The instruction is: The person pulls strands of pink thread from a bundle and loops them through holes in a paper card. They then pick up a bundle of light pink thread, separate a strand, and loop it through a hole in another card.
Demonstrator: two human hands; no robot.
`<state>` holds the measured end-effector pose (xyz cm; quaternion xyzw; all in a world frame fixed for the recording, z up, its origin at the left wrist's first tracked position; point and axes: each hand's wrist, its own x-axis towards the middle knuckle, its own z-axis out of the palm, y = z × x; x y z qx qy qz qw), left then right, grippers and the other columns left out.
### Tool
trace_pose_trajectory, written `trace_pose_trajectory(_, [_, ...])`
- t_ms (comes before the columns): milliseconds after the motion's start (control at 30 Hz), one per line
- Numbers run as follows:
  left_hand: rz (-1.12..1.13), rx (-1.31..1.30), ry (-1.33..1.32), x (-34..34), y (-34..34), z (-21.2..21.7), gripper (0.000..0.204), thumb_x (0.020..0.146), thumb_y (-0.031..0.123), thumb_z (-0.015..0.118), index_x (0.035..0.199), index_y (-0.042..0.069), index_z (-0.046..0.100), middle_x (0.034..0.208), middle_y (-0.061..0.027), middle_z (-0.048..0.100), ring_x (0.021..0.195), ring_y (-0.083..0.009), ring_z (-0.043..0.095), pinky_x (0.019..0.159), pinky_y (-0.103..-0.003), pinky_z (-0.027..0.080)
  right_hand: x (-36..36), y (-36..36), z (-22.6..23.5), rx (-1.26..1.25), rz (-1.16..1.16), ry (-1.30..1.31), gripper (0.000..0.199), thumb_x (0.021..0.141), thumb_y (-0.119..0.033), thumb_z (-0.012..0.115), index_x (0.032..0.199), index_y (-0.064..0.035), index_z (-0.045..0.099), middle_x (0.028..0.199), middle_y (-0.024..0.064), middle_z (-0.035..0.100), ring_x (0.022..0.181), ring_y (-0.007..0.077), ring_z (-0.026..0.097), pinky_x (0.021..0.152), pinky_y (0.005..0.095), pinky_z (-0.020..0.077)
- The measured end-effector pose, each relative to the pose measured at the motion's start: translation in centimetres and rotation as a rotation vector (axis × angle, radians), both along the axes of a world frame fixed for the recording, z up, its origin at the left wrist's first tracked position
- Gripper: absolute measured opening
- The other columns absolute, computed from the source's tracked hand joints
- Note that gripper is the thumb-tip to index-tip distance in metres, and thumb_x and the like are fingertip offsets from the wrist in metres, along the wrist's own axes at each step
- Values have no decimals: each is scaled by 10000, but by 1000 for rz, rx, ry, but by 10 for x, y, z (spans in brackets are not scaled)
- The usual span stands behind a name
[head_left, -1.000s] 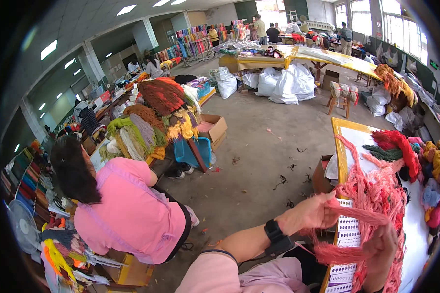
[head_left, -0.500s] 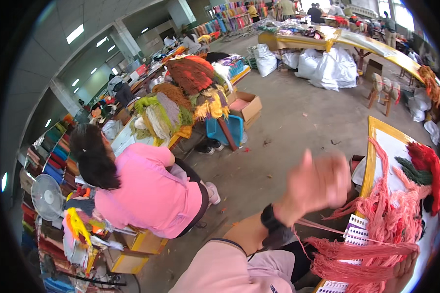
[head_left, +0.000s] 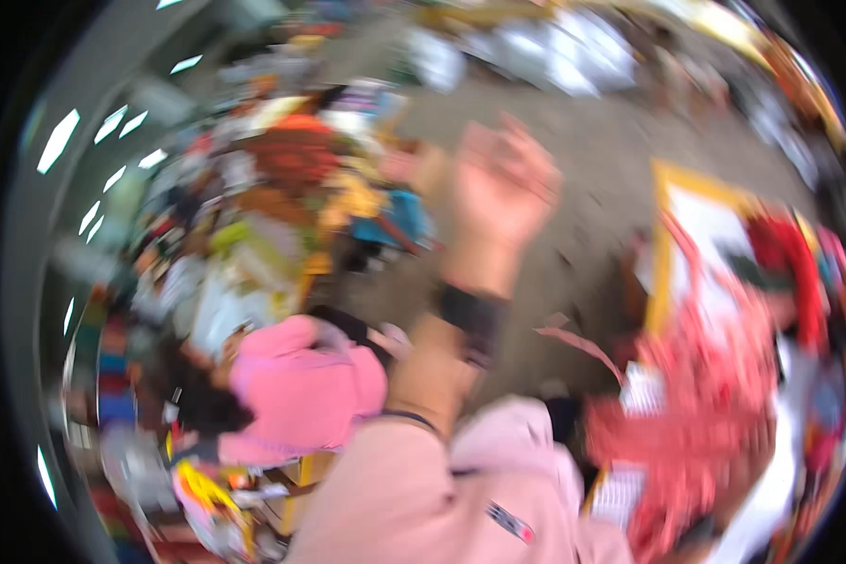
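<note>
My left hand [head_left: 506, 183], a dark band on its wrist, is raised over the floor, away from the table. Its fingers look loosely bent and apart, with nothing visible in them, though motion blurs them. A thick bundle of coral-pink yarn [head_left: 672, 428] is spread over the yellow-edged white table [head_left: 665, 249] at the right. One loose pink strand [head_left: 587, 346] sticks out from the bundle toward the left. Beside the yarn lie white sample cards [head_left: 618, 493] with rows of small marks. My right hand [head_left: 724, 508] is a blurred patch at the yarn's lower edge; its fingers cannot be made out.
Red yarn [head_left: 804, 282] and dark green yarn [head_left: 757, 271] lie farther up the table. A person in a pink top [head_left: 305, 385] sits at my left, near another table heaped with coloured yarn [head_left: 291, 155]. White sacks [head_left: 578, 56] stand on the floor at the back.
The view has swung and blurred. My left hand has moved up and left, farther from the yarn. The pink strand, earlier stretched across the bundle, now has a loose end in the air.
</note>
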<state>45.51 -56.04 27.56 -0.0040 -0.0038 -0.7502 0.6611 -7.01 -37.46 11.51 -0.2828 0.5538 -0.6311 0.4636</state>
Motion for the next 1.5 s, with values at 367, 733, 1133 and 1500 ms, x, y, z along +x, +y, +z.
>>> trace_pose_trajectory(367, [-136,-157,-694,-34,-105,-11,382,953,236,527,1226,-33,529,1029,-120,586,932,-210,567,894,-383,459,99,-64,145,213,454,-117,163,1020,-210,487,1012,-70,570,684,-50,443,574,50,420,528,230,341])
trace_pose_trajectory(733, [-862,-1259,-1545,-158,-11,-17,413,723,325,783,926,6,616,803,-150,669,733,-254,647,687,-372,495,169,-96,175,226,924,268,239,957,-245,588,910,-12,612,684,-33,498,577,83,464,529,256,384])
trace_pose_trajectory(1133, [-95,-575,-2936,19,-127,-153,141,767,211,656,835,90,674,832,-179,676,824,-395,659,713,-487,528,99,-111,121,193,756,-296,256,973,-250,540,817,-48,536,583,-40,389,462,65,333,451,242,256])
trace_pose_trajectory(1500, [-1297,-984,-1280,-213,-154,-53,558,873,375,693,1264,-1,566,1168,-137,639,1054,-215,606,919,-350,482,168,-205,93,92,629,691,239,865,-201,652,935,25,618,778,222,629,703,359,637,607,424,461])
